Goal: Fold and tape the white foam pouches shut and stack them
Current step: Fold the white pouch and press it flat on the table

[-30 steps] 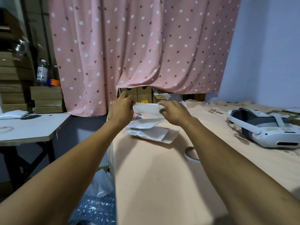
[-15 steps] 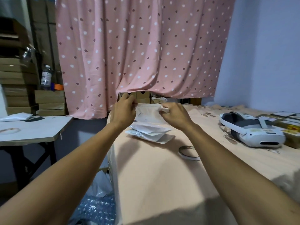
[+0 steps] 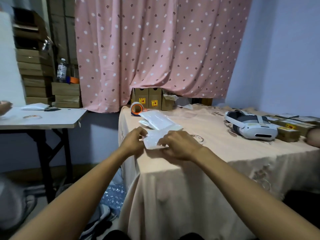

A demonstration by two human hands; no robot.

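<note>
We pinched one white foam pouch [image 3: 154, 138] at both ends, left hand [image 3: 134, 141] and right hand [image 3: 176, 144], by the table's [image 3: 216, 153] left edge, seemingly to crease its flap. Other pouches [image 3: 159, 121] lay stacked behind it, with the tape roll [image 3: 136, 109] within reach at the far-left corner.

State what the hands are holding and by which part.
Both hold one white foam pouch: the left hand pinches its left edge, the right hand grips its right edge.
</note>
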